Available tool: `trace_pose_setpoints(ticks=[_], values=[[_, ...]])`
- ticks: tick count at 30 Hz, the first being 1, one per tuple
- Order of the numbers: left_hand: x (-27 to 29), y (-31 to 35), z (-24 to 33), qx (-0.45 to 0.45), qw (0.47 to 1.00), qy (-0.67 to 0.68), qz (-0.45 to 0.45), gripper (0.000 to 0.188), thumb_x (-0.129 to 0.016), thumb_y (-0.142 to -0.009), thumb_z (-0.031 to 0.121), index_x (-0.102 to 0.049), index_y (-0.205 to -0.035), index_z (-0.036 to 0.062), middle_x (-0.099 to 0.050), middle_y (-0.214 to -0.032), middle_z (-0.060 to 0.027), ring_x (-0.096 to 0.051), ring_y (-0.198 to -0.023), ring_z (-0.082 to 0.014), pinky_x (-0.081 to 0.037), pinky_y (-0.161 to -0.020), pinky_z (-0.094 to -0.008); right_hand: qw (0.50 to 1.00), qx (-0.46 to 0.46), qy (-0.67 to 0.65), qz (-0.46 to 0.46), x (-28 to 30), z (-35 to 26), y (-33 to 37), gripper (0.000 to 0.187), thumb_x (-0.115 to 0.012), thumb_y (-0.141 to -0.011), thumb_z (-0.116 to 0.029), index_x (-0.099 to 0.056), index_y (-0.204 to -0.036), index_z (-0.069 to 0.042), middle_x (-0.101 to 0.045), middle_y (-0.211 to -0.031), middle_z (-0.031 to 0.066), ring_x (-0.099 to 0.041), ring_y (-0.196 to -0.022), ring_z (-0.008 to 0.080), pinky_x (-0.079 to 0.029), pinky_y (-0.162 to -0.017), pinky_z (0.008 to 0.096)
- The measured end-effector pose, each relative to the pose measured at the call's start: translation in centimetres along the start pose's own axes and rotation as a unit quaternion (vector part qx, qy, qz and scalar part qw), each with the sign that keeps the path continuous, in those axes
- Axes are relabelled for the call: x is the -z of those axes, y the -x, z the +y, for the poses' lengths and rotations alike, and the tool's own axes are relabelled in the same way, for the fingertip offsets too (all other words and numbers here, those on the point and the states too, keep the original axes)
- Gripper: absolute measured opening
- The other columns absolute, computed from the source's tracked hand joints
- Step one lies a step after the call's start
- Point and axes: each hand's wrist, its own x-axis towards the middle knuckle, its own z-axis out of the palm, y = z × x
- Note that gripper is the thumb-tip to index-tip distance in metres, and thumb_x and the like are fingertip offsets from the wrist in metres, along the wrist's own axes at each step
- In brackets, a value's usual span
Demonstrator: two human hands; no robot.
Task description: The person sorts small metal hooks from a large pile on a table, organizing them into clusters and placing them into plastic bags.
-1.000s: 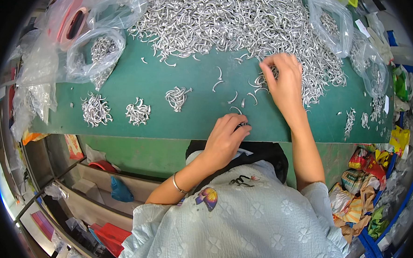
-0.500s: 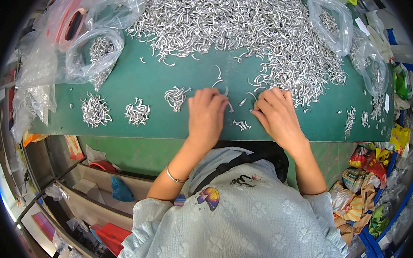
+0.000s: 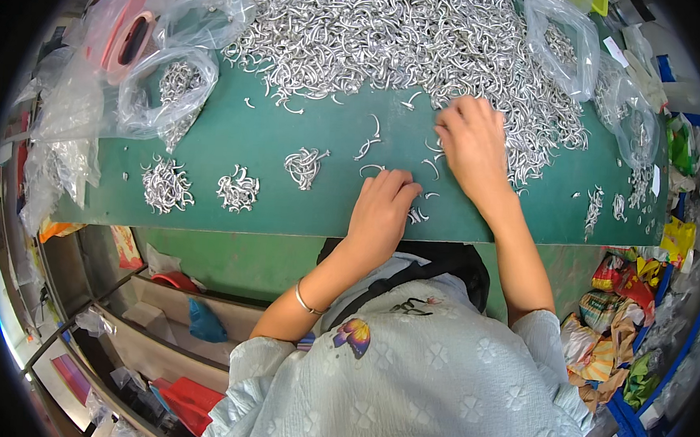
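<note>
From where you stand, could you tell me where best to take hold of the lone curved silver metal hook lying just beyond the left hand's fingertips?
Probably pinch the lone curved silver metal hook at the middle of its arch, from straight above. It lies flat and alone on the green table, so thumb and finger can close across the thin wire. The left hand is nearest; the right hand rests at the big heap.

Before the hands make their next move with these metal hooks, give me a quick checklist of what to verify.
1. Left hand flat on the green table near its front edge, over a few loose hooks: ok.
2. Right hand at the edge of the big hook pile: ok.
3. Whether either hand actually grips a hook: cannot tell, the fingers hide it.
4. Three small sorted heaps lie apart from each other and from the big pile: ok.
5. Open plastic bag holding hooks is within the left side of the table: ok.
</note>
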Motion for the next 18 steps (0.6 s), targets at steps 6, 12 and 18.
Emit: trace_pose_setpoints(ticks=[6,12,18], values=[[-0.3,0.5,0.9,0.004,1.000,0.024,-0.004,0.021,-0.066,-0.079,-0.002,-0.065,-0.100,0.0011,-0.059,-0.098,-0.0104,-0.055,-0.086,-0.0289,-0.042,-0.072,-0.0380,0.998,-0.007,-0.046,0.031,-0.5,-1.1,-1.9,0.016,-0.073,-0.077,-0.013,-0.064,-0.088,-0.005,-0.055,-0.095,0.0070,-0.052,-0.093,0.0256,-0.040,-0.079,0.0375],[0.1,0.7,1.4,0.008,1.000,0.013,0.013,0.024,-0.067,-0.081,-0.001,-0.063,-0.104,0.0015,-0.058,-0.101,-0.0108,-0.055,-0.089,-0.0295,-0.042,-0.075,-0.0387,1.000,0.017,0.004,-0.008,-0.6,-1.2,-1.5,0.012,-0.070,-0.077,-0.011,-0.063,-0.084,-0.005,-0.055,-0.089,0.0074,-0.052,-0.092,0.0254,-0.039,-0.078,0.0371],[-0.2,1.0,1.1,0.032,0.998,0.023,0.043,0.028,-0.066,-0.082,-0.002,-0.061,-0.109,0.0009,-0.058,-0.106,-0.0131,-0.056,-0.094,-0.0318,-0.043,-0.079,-0.0377,0.992,0.011,-0.080,-0.094,2.3,-1.8,2.3,0.011,-0.070,-0.076,-0.008,-0.062,-0.082,-0.005,-0.053,-0.085,0.0078,-0.052,-0.088,0.0269,-0.039,-0.076,0.0388]])
